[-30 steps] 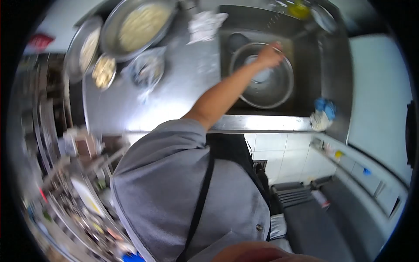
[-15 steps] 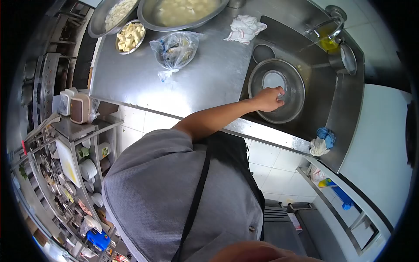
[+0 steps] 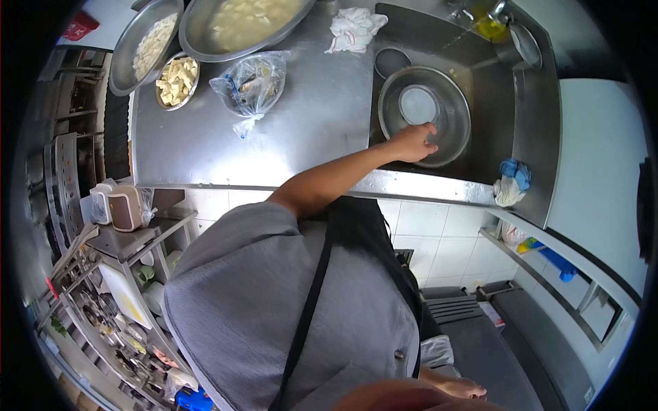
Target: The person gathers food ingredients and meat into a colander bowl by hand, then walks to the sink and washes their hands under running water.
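My left hand (image 3: pixel 414 143) is over the near rim of a metal bowl (image 3: pixel 458 123) in the sink, its fingers apart with nothing between them. Inside the bowl sits a round whitish dish (image 3: pixel 419 105). A small dark round dish (image 3: pixel 392 62) lies behind the bowl. Low at the right, beside the grey top, my right hand (image 3: pixel 460 388) shows only in part; its fingers are too small and unclear to read.
A metal counter (image 3: pixel 315 130) holds a tied clear bag (image 3: pixel 255 85), a bowl of pale chunks (image 3: pixel 177 81), two large basins (image 3: pixel 152 48) (image 3: pixel 255 24) and a white cloth (image 3: pixel 356 29). A faucet (image 3: pixel 497 10) stands behind the sink (image 3: pixel 493 116); blue and white cloths (image 3: pixel 512 182) lie on its near right edge.
My left hand has drawn back from over the bowl's middle to its near rim, and its fingers have spread. My right hand has come into view at the lower right. The camera view has turned.
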The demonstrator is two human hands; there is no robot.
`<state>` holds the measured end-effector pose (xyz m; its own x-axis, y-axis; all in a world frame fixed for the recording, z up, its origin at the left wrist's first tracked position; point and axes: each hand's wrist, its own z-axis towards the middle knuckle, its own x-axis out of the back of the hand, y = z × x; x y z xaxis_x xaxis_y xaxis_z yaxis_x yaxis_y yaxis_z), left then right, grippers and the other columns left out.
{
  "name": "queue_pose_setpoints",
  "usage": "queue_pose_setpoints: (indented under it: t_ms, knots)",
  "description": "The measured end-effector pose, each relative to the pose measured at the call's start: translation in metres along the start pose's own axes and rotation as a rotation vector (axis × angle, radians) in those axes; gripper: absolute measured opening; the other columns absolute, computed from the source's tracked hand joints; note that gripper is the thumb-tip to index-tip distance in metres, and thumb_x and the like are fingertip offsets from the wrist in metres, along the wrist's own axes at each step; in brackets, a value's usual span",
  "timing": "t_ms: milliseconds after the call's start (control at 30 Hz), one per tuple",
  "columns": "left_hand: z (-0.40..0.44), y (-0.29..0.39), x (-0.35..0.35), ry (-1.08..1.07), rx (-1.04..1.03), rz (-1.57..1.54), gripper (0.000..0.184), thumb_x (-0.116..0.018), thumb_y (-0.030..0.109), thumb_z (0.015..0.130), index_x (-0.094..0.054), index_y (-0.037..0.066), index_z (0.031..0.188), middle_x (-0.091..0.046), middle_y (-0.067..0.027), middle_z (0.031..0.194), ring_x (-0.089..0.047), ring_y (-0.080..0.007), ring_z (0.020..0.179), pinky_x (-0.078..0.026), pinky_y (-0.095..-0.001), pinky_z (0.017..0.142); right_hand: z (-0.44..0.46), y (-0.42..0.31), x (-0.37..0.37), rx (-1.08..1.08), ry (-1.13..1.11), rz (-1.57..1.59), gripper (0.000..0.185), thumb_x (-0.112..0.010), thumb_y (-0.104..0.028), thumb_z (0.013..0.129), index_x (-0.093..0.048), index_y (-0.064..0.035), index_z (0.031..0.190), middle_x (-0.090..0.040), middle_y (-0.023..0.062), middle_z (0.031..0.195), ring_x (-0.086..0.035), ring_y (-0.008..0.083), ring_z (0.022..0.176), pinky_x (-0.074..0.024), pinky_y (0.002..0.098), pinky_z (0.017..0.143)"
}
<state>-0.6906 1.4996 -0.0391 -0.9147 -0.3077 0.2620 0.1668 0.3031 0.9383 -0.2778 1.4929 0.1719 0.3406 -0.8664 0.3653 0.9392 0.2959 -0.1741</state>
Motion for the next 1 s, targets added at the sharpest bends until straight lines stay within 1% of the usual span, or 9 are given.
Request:
queue_pose_setpoints:
  t_ms: [233, 400, 500, 533, 600, 633, 700, 900, 1000]
  knots:
    - [-0.025, -0.003, -0.004, -0.118, -0.028, 0.062, 0.047, -0.065, 0.026, 0.087, -0.051, -0.003, 0.122, -0.067, -0.018, 0.092, -0.066, -0.0284, 0.088, -0.05, -0.0376, 0.078, -0.01, 0.019, 0.088, -0.179, 0.169, -0.181, 0.037, -0.06, -0.006, 0.08, -0.049, -0.0041, 0.115, -0.058, 0.0114, 0.087, -0.06, 0.0249, 0.074, -0.0534, 0.0367, 0.058]
    - [-0.036, -0.001, -0.012, -0.2, -0.122, 0.092, 0.049, -0.066, 0.028, 0.086, -0.052, -0.002, 0.122, -0.068, -0.0178, 0.091, -0.067, -0.0288, 0.087, -0.05, -0.0373, 0.077, -0.02, 0.029, 0.147, -0.335, 0.224, -0.155, 0.041, -0.061, -0.003, 0.08, -0.046, -0.0036, 0.118, -0.058, 0.0104, 0.09, -0.06, 0.0228, 0.071, -0.0541, 0.0327, 0.055]
    - [-0.03, -0.019, -0.022, -0.324, -0.114, 0.013, 0.048, -0.066, 0.025, 0.089, -0.049, 0.0, 0.127, -0.069, -0.0155, 0.093, -0.065, -0.0182, 0.079, -0.05, -0.032, 0.07, -0.032, 0.045, 0.176, -0.446, 0.354, -0.273, 0.044, -0.062, -0.002, 0.08, -0.044, -0.0033, 0.119, -0.058, 0.0098, 0.091, -0.061, 0.0215, 0.069, -0.0546, 0.0303, 0.053]
    - [-0.037, -0.006, -0.013, -0.358, -0.033, -0.01, 0.049, -0.066, 0.026, 0.09, -0.048, 0.001, 0.128, -0.069, -0.0146, 0.091, -0.064, -0.0168, 0.076, -0.05, -0.0308, 0.069, -0.037, 0.037, 0.18, -0.482, 0.415, -0.327, 0.044, -0.062, -0.001, 0.08, -0.044, -0.0032, 0.12, -0.057, 0.0095, 0.092, -0.061, 0.0211, 0.068, -0.0547, 0.0295, 0.052]
    - [-0.031, -0.023, -0.008, -0.344, -0.067, -0.047, 0.046, -0.065, 0.024, 0.091, -0.049, 0.001, 0.128, -0.068, -0.0123, 0.093, -0.064, -0.0157, 0.076, -0.05, -0.0284, 0.067, -0.036, 0.02, 0.18, -0.556, 0.511, -0.222, 0.046, -0.062, -0.001, 0.078, -0.042, -0.0007, 0.12, -0.057, 0.0106, 0.092, -0.061, 0.0212, 0.068, -0.0533, 0.0282, 0.049]
    - [-0.03, -0.027, -0.001, -0.342, -0.004, -0.148, 0.047, -0.067, 0.024, 0.088, -0.052, -0.001, 0.124, -0.068, -0.0131, 0.086, -0.064, -0.0155, 0.075, -0.05, -0.0285, 0.066, -0.037, 0.018, 0.183, -0.546, 0.52, -0.217, 0.047, -0.062, 0.0, 0.078, -0.042, 0.0008, 0.12, -0.057, 0.0113, 0.092, -0.06, 0.0212, 0.067, -0.0527, 0.028, 0.049]
    - [-0.028, -0.02, 0.013, -0.296, 0.063, -0.144, 0.045, -0.067, 0.022, 0.088, -0.051, 0.0, 0.124, -0.067, -0.0114, 0.085, -0.063, -0.0148, 0.074, -0.049, -0.0273, 0.066, -0.036, 0.021, 0.183, -0.542, 0.548, -0.24, 0.047, -0.062, 0.0, 0.078, -0.041, 0.0022, 0.12, -0.057, 0.012, 0.093, -0.06, 0.0211, 0.066, -0.0521, 0.0277, 0.049]
    - [0.008, -0.023, 0.03, -0.2, 0.209, -0.29, 0.04, -0.064, 0.016, 0.091, -0.05, 0.002, 0.125, -0.067, -0.0099, 0.094, -0.063, -0.0135, 0.076, -0.049, -0.0245, 0.066, -0.031, 0.04, 0.155, -0.657, 0.399, -0.114, 0.046, -0.064, 0.004, 0.08, -0.042, 0.0025, 0.121, -0.059, 0.0138, 0.097, -0.059, 0.0177, 0.064, -0.0505, 0.0246, 0.051]
    - [0.033, -0.029, 0.024, -0.176, 0.244, -0.294, 0.037, -0.06, 0.014, 0.093, -0.05, 0.002, 0.126, -0.067, -0.0118, 0.097, -0.065, -0.0159, 0.082, -0.05, -0.0261, 0.07, -0.041, 0.041, 0.128, -0.766, 0.334, -0.006, 0.043, -0.065, -0.007, 0.085, -0.046, 0.0009, 0.122, -0.061, 0.0117, 0.096, -0.062, 0.0156, 0.072, -0.053, 0.0264, 0.059]
